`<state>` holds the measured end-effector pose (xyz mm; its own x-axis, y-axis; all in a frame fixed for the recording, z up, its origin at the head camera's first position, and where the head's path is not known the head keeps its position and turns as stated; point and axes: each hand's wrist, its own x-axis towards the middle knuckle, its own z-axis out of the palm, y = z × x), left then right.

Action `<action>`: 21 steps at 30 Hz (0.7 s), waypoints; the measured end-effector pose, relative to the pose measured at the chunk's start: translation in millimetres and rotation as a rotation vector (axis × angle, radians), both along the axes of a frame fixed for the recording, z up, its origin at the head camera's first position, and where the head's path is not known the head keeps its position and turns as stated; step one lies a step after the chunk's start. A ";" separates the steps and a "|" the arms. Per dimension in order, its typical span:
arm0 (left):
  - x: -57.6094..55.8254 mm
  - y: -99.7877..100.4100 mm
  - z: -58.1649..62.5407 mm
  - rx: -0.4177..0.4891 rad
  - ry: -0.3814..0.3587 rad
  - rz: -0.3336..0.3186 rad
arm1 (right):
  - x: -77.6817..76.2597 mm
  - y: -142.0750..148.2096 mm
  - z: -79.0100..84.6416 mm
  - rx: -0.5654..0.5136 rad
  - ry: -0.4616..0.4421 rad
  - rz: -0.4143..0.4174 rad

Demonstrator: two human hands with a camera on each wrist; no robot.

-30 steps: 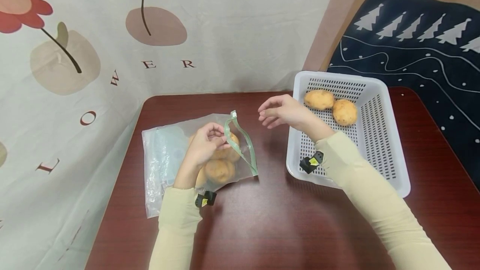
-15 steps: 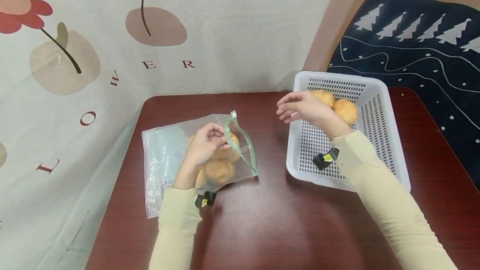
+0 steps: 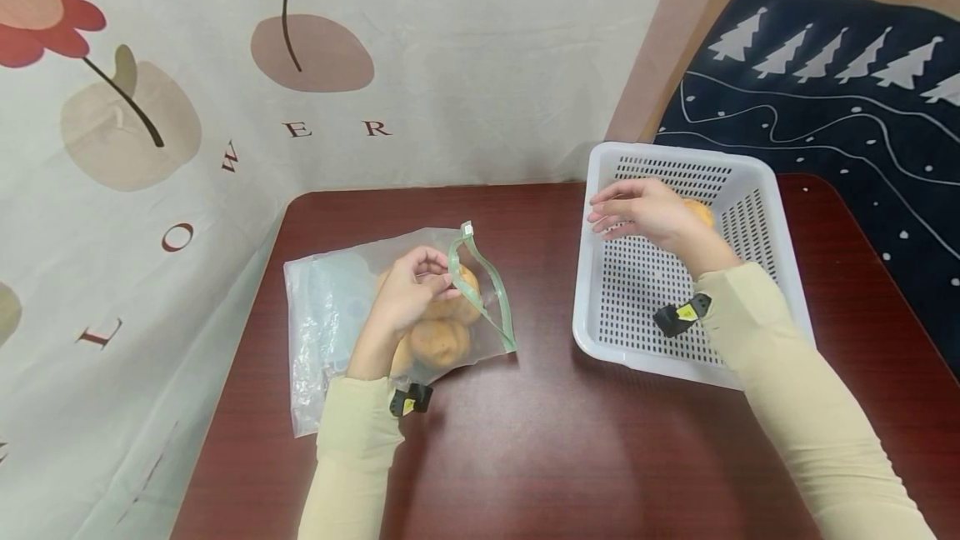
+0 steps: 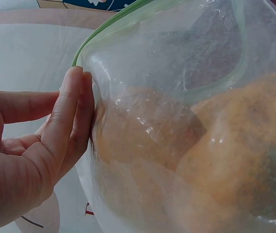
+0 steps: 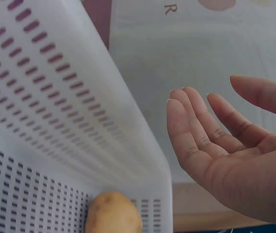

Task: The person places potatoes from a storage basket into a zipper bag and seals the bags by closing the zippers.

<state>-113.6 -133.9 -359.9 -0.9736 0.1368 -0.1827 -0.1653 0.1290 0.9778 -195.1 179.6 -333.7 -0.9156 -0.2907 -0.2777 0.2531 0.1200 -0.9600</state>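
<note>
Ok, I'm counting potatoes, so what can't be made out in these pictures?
Head view: how many potatoes the bag holds; they overlap, and the left hand covers part.
Head view: part of the basket, behind the right hand and forearm.
Right wrist view: the bottom of a basket potato, cut off by the lower edge.
Left wrist view: the bag's remainder, beyond the edges.

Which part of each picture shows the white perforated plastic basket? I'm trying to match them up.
Head: white perforated plastic basket right of centre, on the reddish-brown table.
Left wrist: basket not in this picture.
Right wrist: basket fills the left side, with a rounded yellow-brown potato at bottom.
Shared landmark: the pale backdrop cloth with dark-red lettering appears in all three views.
</note>
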 end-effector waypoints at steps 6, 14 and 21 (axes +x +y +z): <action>0.0 0.1 0.5 -0.002 -0.003 0.002 | 0.3 18.1 1.2 -0.040 -0.011 -0.032; -0.1 -0.3 -0.4 0.001 0.001 -0.002 | 0.4 43.4 1.4 0.056 -0.020 -0.087; 0.2 0.2 0.0 -0.001 -0.007 0.001 | 0.8 67.7 -4.0 0.157 -0.003 -0.101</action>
<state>-113.4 -133.7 -359.9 -0.9725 0.1360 -0.1893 -0.1719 0.1299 0.9765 -194.3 247.3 -337.8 -0.9370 -0.1507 -0.3152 0.2742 0.2421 -0.9307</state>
